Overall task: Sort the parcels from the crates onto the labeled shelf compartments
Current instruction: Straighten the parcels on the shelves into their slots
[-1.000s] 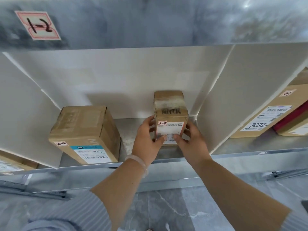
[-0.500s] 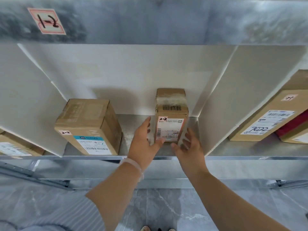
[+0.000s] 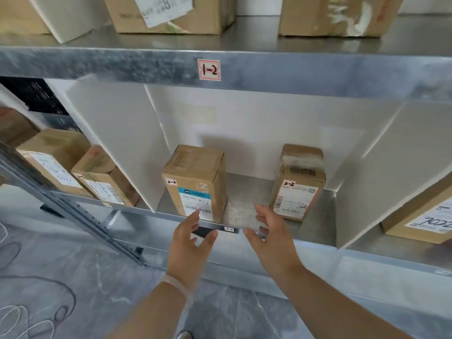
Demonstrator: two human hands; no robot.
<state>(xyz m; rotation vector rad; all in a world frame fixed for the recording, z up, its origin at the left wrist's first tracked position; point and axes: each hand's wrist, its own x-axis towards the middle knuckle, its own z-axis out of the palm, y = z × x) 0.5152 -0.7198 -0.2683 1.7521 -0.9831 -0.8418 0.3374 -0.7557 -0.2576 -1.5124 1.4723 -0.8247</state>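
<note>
A small brown parcel (image 3: 298, 184) with a white label marked 2-2 stands upright at the right of the middle shelf compartment (image 3: 315, 223). A larger cardboard parcel (image 3: 195, 184), also marked 2-2 and carrying a blue-topped label, stands at the left of the same compartment. My left hand (image 3: 193, 243) and my right hand (image 3: 271, 236) hover empty in front of the shelf edge, fingers spread, between the two parcels and touching neither. A 2-2 tag (image 3: 229, 229) sits on the shelf lip between my hands.
White dividers (image 3: 122, 133) wall the compartment on both sides. The left compartment holds two labelled boxes (image 3: 102, 179); the right one holds a box marked 7022 (image 3: 428, 216). A 1-2 tag (image 3: 209, 70) marks the upper shelf, which carries larger cartons (image 3: 171, 13). Grey floor lies below.
Both hands let go of the small parcel and drew back toward me, past the shelf edge. The view swung left and up, bringing the upper shelf and the left compartment into sight.
</note>
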